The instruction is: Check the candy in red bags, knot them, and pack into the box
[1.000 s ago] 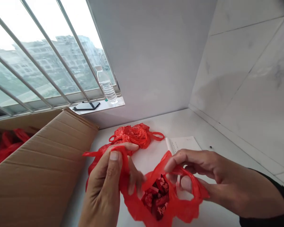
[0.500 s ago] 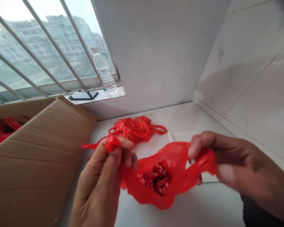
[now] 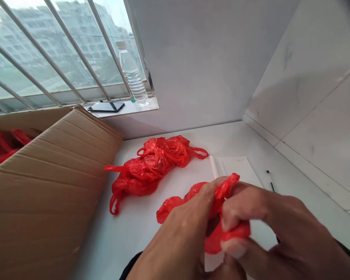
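Note:
A red plastic bag (image 3: 172,206) is gathered between my hands, low in the head view, over the white tabletop. My left hand (image 3: 182,233) is closed around the bag's upper part, its back toward the camera and most fingertips hidden. My right hand (image 3: 265,225) pinches a twisted strip of the bag between thumb and forefinger, close against the left hand. One handle end sticks up between the two hands. Whatever lies inside the bag is hidden now. Beyond the hands, a heap of red plastic bags (image 3: 154,163) lies on the table with handle loops spread out.
On the left stands a cardboard box (image 3: 49,194) with red bags inside. An open notebook (image 3: 236,167) and a pen (image 3: 272,186) lie behind my right hand. A water bottle (image 3: 134,79) and a phone (image 3: 106,106) rest on the ledge of the barred window.
My hands have come together from either side, crossing the bag's handles. The bag's mouth, open before with dark red packets showing, is now drawn in and covered. The camera view has tilted down slightly.

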Motion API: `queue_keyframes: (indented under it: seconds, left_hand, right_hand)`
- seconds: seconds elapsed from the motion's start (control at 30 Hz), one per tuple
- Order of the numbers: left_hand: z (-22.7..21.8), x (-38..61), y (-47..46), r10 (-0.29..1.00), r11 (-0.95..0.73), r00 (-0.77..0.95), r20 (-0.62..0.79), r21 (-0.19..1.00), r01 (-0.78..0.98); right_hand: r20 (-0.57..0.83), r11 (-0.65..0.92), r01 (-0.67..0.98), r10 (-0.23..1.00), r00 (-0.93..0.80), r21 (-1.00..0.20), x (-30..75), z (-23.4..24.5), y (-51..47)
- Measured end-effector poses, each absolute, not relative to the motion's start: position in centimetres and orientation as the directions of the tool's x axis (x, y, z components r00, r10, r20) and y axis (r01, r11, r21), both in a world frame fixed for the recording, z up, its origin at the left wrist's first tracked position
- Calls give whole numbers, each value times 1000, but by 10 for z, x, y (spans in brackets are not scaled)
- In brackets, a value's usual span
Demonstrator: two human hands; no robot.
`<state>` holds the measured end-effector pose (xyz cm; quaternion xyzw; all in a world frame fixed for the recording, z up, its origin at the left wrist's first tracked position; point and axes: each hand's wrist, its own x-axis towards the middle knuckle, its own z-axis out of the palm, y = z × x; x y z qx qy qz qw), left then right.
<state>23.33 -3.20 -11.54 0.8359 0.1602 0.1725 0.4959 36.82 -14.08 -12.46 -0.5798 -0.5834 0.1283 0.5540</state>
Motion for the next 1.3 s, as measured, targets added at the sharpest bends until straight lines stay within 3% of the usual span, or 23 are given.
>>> queue_keyframes:
  seconds: [0.07, 0.27, 0.4, 0.5, 0.6, 0.77, 0.87, 0.97, 1.03, 1.17, 1.3]
  left_hand:
    - [-114, 238, -28, 372, -451, 922, 107, 889, 79]
    - [-116, 243, -13, 350, -280, 935, 65, 959, 38]
    - [-119, 242, -5, 247, -151, 969, -2, 988, 41]
    - [-124, 246, 2, 369, -46, 930, -1, 999, 19]
    - [-127, 247, 7, 444, -17, 896, 3, 1000, 5]
    - [-125, 236, 10, 362, -258, 931, 51, 965, 47]
    - [-129, 230, 16, 338, -445, 931, 134, 895, 32]
    - [-137, 232, 24, 352, -718, 870, 346, 696, 14]
    - [-142, 236, 28, 308, -834, 831, 463, 551, 2]
    - [-147, 243, 30, 198, -899, 742, 640, 420, -122]
    - [-143, 240, 33, 145, -905, 732, 665, 388, -173]
  right_hand:
    - [535, 304, 591, 802, 264, -747, 368, -128, -140]
    - [613, 218, 787, 753, 240, -577, 380, -134, -136]
    - [514, 233, 642, 807, 291, -730, 388, -132, -131]
    - [468, 223, 532, 795, 386, -817, 391, -128, -132]
    - [390, 184, 490, 848, 359, -852, 393, -128, -132]
    - [375, 210, 444, 868, 325, -871, 398, -140, -117]
    - [266, 179, 314, 928, 262, -932, 400, -151, -105]
    - [175, 105, 234, 936, 305, -967, 402, -158, -97]
    - [105, 70, 150, 965, 238, -986, 404, -162, -94]
    - [49, 51, -44, 998, 40, -998, 409, -168, -91]
    - [137, 115, 113, 969, 206, -987, 411, -166, -91]
